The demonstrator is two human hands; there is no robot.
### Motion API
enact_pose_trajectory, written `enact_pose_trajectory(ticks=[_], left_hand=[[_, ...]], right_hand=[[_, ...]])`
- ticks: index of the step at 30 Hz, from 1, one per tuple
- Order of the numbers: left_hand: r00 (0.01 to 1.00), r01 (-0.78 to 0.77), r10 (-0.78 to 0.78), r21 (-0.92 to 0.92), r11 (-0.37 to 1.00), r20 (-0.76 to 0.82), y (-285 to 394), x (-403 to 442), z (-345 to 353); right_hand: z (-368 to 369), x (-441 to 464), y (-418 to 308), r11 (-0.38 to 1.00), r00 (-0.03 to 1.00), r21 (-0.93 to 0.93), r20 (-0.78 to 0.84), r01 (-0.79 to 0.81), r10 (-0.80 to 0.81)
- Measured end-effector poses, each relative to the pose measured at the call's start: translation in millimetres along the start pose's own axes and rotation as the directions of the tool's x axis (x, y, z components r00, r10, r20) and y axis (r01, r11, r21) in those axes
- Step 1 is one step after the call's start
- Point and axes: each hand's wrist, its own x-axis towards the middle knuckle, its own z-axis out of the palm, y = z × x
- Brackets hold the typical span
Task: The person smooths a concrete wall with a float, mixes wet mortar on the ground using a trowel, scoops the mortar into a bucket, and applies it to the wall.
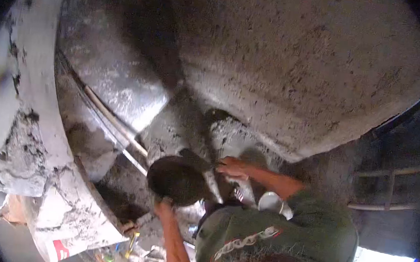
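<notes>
The left hand (164, 208), at seven o'clock, grips the lower rim of a dark round pan (175, 180), which is tipped so its round face shows. The right hand (235, 168), near five o'clock, has its fingers bent beside a pale pointed piece (213, 187); whether it grips that cannot be told. The pale piece is just off the pan's three o'clock side. A whitish container (271, 202) stands toward half past four. Long rods (115, 120) slant down at nine o'clock, and a rough grey surface (301, 74) fills two o'clock.
</notes>
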Motion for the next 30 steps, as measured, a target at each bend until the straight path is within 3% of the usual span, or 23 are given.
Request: enact_pose_trajectory(ticks=[1, 2, 3, 5, 7, 9, 10, 11, 13, 14, 16, 18, 20, 22, 23, 24, 25, 27, 28, 30], left_hand=[[1.0, 0.018, -0.018, -0.034, 0.999, 0.013, -4.5, 2.9, 6.5], [0.999, 0.037, -0.036, -0.067, 0.997, 0.025, -9.2, 5.9, 13.1], [0.993, 0.03, -0.026, -0.036, 0.999, 0.117, -5.7, 3.4, 18.5], [0.97, -0.002, 0.002, -0.001, 1.0, 0.242, -0.2, -1.7, 42.9], [0.967, -0.039, 0.023, 0.057, 0.998, 0.254, -19.4, 14.8, 48.5], [0.936, 0.038, -0.027, -0.025, 0.999, 0.35, 3.0, 2.6, 66.2], [0.912, -0.146, 0.136, -0.005, 0.989, 0.388, 0.3, 7.3, 75.8], [0.919, -0.113, 0.092, 0.033, 0.993, 0.384, -0.9, 7.2, 78.8], [0.905, -0.032, -0.022, 0.12, 0.992, 0.425, 20.2, -2.0, 84.7], [0.893, -0.038, -0.008, 0.095, 0.995, 0.45, 28.0, -4.6, 86.9], [0.882, -0.04, 0.0, 0.076, 0.996, 0.47, 33.2, -2.4, 92.0], [0.856, -0.157, 0.161, -0.051, 0.986, 0.492, 34.4, 0.6, 95.7], [0.83, -0.309, 0.185, 0.157, 0.938, 0.526, 46.0, -4.5, 100.1], [0.769, -0.555, 0.343, 0.296, 0.778, 0.54, 48.6, -3.9, 106.7], [0.749, -0.584, 0.355, 0.303, 0.753, 0.56, 42.3, 2.7, 107.2], [0.751, -0.586, 0.344, 0.328, 0.741, 0.564, 36.8, 8.8, 102.5], [0.752, -0.589, 0.334, 0.352, 0.727, 0.568, 31.6, 14.5, 97.7], [0.802, -0.401, 0.245, 0.187, 0.897, 0.546, 34.2, 25.3, 94.1], [0.814, -0.333, 0.217, 0.127, 0.934, 0.538, 38.2, 27.4, 91.3], [0.843, -0.105, 0.078, 0.021, 0.994, 0.532, 51.1, 31.4, 87.8]], right_hand=[[16.9, -6.1, 3.4, 0.902, 0.975, -0.383, -0.014, 0.2, -0.222], [20.7, 5.8, 16.1, 0.235, 0.738, -0.768, 0.407, 0.595, -0.538], [23.7, 6.5, 7.5, 0.245, 0.741, -0.764, 0.409, 0.597, -0.532], [20.5, 5.9, -20.9, 0.369, 0.975, -0.909, 0.138, 0.193, -0.172], [18.9, 30.0, -14.7, 0.274, 0.878, -0.946, 0.023, 0.174, -0.478], [31.2, 25.6, -31.6, 0.337, 0.928, -0.93, 0.01, 0.145, -0.373], [35.0, 20.7, -42.7, 0.39, 0.96, -0.914, -0.008, 0.106, -0.279], [35.2, 16.7, -50.4, 0.392, 0.963, -0.913, -0.002, 0.108, -0.27], [32.4, 5.4, -65.0, 0.268, 0.978, -0.941, 0.187, 0.206, -0.098], [24.7, -9.4, -76.5, 0.291, 0.976, -0.947, 0.08, 0.138, -0.202], [4.5, -33.0, -94.2, 0.307, 0.962, -0.952, -0.074, 0.011, -0.263], [-18.4, -25.2, -64.2, 0.214, 0.953, -0.977, -0.071, -0.007, -0.293], [-19.2, -6.5, -28.3, 0.299, 0.964, -0.954, -0.078, 0.002, -0.255], [10.2, 6.9, -28.9, 0.319, 0.998, -0.946, 0.055, 0.053, -0.003], [22.6, 5.8, -44.6, 0.442, 0.997, -0.897, 0.044, 0.014, 0.058], [31.7, 1.9, -58.8, 0.549, 0.991, -0.835, 0.044, -0.032, 0.123], [40.7, 0.1, -57.2, 0.574, 0.987, -0.819, 0.083, -0.011, 0.137], [44.1, -0.1, -56.0, 0.791, 0.989, -0.612, -0.117, 0.001, -0.092], [44.2, -7.2, -63.2, 0.791, 0.989, -0.611, -0.108, 0.012, -0.098], [45.3, -24.0, -76.7, 0.803, 0.942, -0.596, -0.273, -0.009, -0.193]])
